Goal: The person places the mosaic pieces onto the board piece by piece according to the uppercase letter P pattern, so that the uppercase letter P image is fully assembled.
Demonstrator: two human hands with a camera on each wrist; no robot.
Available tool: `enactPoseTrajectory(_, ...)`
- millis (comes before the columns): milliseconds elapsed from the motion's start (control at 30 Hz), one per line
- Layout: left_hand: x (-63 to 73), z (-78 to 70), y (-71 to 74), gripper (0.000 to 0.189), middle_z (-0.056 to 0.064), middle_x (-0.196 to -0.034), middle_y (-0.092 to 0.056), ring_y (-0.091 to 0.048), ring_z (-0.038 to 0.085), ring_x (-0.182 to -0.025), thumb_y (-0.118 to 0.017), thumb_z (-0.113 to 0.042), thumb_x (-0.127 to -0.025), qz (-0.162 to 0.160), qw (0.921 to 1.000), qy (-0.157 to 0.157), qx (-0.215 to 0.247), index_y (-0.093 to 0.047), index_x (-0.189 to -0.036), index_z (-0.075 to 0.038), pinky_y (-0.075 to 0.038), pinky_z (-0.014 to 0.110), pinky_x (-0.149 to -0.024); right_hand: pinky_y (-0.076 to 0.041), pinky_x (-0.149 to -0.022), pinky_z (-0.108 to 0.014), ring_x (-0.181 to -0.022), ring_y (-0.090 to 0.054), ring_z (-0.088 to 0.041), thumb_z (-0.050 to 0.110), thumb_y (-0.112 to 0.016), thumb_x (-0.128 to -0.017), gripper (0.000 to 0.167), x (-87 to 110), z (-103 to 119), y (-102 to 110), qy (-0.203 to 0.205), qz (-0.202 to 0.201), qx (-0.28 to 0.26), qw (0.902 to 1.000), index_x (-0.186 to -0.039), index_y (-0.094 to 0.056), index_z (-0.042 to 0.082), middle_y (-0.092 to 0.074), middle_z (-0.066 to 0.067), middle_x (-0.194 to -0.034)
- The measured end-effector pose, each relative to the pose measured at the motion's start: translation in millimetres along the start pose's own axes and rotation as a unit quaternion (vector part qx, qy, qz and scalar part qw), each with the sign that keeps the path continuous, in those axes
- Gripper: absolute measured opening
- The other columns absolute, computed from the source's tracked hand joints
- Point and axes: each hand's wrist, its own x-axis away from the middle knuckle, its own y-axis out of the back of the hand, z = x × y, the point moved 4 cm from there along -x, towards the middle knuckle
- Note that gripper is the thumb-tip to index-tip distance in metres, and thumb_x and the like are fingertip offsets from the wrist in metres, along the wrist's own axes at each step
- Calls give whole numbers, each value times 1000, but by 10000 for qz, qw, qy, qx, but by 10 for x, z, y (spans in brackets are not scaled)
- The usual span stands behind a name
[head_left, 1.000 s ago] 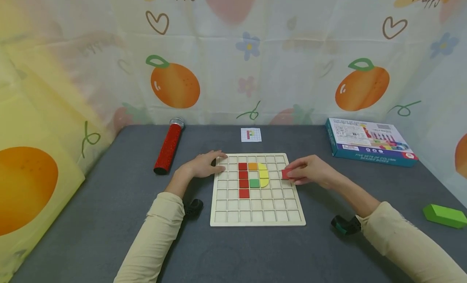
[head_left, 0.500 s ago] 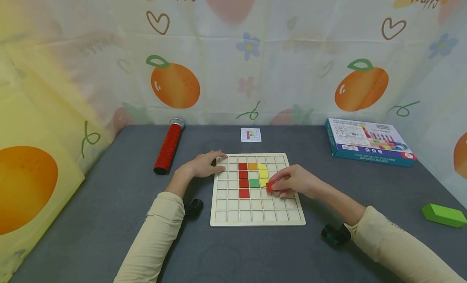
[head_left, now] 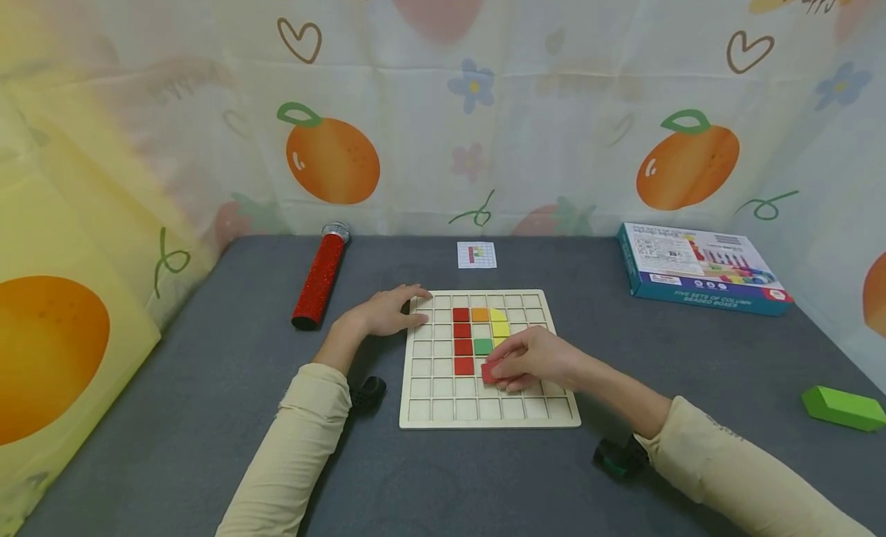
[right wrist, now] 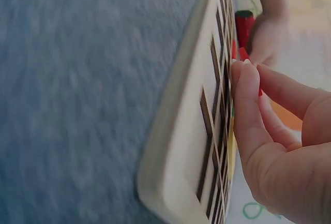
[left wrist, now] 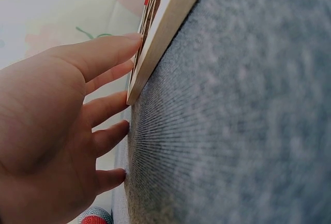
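Note:
A pale wooden grid board (head_left: pixel 424 408) lies on the table. My left hand (head_left: pixel 388 312) rests at its upper left corner; in the left wrist view the spread fingertips (left wrist: pixel 133 36) touch its edge. Between thumb and fingers, my right hand (head_left: pixel 536 360) pinches a red square tile (head_left: pixel 488 372), held tilted close over the lower middle cells. Left of it stands a column of red tiles (head_left: pixel 463 345) in the grid. An orange tile (head_left: pixel 480 315), a green tile (head_left: pixel 482 346) and yellow tiles (head_left: pixel 498 328) fill other cells. The right hand partly covers the lowest yellow one.
Behind the board lies a small pattern card (head_left: pixel 476 255). A red glitter microphone (head_left: pixel 321 279) lies at the back left. To the back right is a flat teal game box (head_left: pixel 702 268), and a green block (head_left: pixel 843 408) sits near the right edge.
My right hand has carried the red tile from the board's right edge leftward and toward me, to just right of the lowest red tile in the column. My left hand stays put.

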Motion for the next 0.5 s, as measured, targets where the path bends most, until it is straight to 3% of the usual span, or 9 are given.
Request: enactPoseTrajectory(500, -14, 19, -2, 48, 16, -151, -30, -19, 36, -140, -58, -28, -96, -1, 10000, 5, 25, -46, -139, -13, -22, 55, -108, -56, -65, -30, -66, -66, -17, 4, -70, -86, 25, -41, 23, -201, -54, 8, -63, 10000, -108, -66, -6, -70, -15, -88)
